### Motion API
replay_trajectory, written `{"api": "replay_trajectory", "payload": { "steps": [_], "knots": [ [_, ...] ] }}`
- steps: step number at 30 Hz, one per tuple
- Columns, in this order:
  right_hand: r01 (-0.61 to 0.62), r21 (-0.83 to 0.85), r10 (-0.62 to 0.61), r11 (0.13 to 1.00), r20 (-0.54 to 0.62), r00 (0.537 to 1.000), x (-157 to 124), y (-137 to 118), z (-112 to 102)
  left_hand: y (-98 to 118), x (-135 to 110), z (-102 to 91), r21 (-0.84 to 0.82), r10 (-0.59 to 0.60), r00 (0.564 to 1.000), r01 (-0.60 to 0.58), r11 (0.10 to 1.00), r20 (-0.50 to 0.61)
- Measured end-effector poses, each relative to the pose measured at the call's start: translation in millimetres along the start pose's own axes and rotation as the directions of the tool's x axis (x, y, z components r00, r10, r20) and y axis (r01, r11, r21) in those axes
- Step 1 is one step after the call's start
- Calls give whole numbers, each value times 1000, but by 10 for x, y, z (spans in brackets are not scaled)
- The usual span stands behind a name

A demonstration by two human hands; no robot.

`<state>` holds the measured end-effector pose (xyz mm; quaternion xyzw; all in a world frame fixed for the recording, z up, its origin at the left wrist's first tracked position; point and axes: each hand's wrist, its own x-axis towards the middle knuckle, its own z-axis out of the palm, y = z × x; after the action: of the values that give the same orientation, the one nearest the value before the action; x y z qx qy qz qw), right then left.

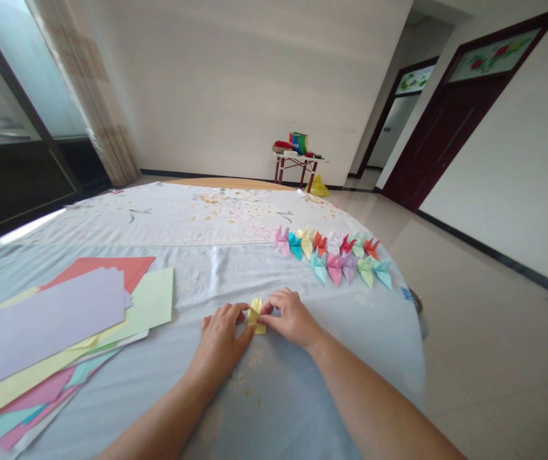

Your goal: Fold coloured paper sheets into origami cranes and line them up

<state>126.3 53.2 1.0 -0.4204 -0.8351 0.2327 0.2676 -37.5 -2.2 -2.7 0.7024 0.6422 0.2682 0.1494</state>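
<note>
A small folded piece of yellow paper (256,313) lies on the cloth-covered table between my two hands. My left hand (223,329) grips its left side, with thumb and index finger at the edge. From the other side, my right hand (290,316) pinches the paper with thumb and fingertips. Narrow folded points stick up at the paper's far end, and its near end is flat. My fingers hide parts of both its sides.
Several folded paper cranes (334,265) in mixed colours stand in two rows at the right. Loose coloured paper sheets (48,326) are stacked at the left. The round table's cloth (235,265) has a floral print. A small side table (297,160) stands by the far wall.
</note>
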Motion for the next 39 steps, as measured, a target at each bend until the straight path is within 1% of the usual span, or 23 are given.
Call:
{"api": "replay_trajectory", "payload": {
  "steps": [2, 5, 7, 9, 11, 14, 16, 23, 28, 30, 33, 36, 39],
  "knots": [
    [46, 71, -48, 996, 37, 998, -1, 11, -33, -3, 7, -9, -34, -25, 1000, 24, 999, -11],
    [155, 156, -171, 976, 100, 980, -7, 36, -81, -8, 17, -34, -77, -11, 1000, 13, 997, 19],
    [216, 182, -241, 959, 131, 962, -12, 51, -103, -9, 22, -51, -90, 1, 999, 3, 996, 48],
    [238, 186, -267, 953, 155, 951, -18, 61, -112, -10, 23, -63, -88, 7, 998, -2, 996, 57],
    [220, 171, -248, 960, 166, 954, -24, 66, -110, -11, 22, -72, -88, 26, 998, -21, 996, 63],
    [166, 127, -187, 978, 172, 967, -32, 63, -99, -15, 27, -89, -89, 58, 995, -50, 995, 86],
    [160, 106, -178, 981, 186, 966, -36, 60, -97, -23, 36, -107, -86, 68, 992, -59, 995, 106],
    [239, 96, -255, 966, 234, 938, -14, 65, -131, -57, 86, -186, -89, 129, 971, -113, 990, 203],
    [282, 77, -292, 956, 284, 913, 8, 74, -143, -48, 93, -212, 0, 171, 948, -177, 984, 270],
    [282, 44, -282, 958, 307, 909, -5, 69, -158, -34, 88, -236, 34, 192, 936, -211, 977, 294],
    [256, -15, -238, 967, 323, 916, -42, 65, -191, 12, 76, -307, 52, 240, 913, -271, 961, 329],
    [222, -11, -206, 975, 334, 920, -67, 76, -210, 69, 58, -386, 79, 265, 889, -315, 946, 374],
    [176, 27, -177, 984, 290, 941, -66, 87, -197, 103, 30, -410, 136, 248, 889, -320, 938, 385]
  ]
}}
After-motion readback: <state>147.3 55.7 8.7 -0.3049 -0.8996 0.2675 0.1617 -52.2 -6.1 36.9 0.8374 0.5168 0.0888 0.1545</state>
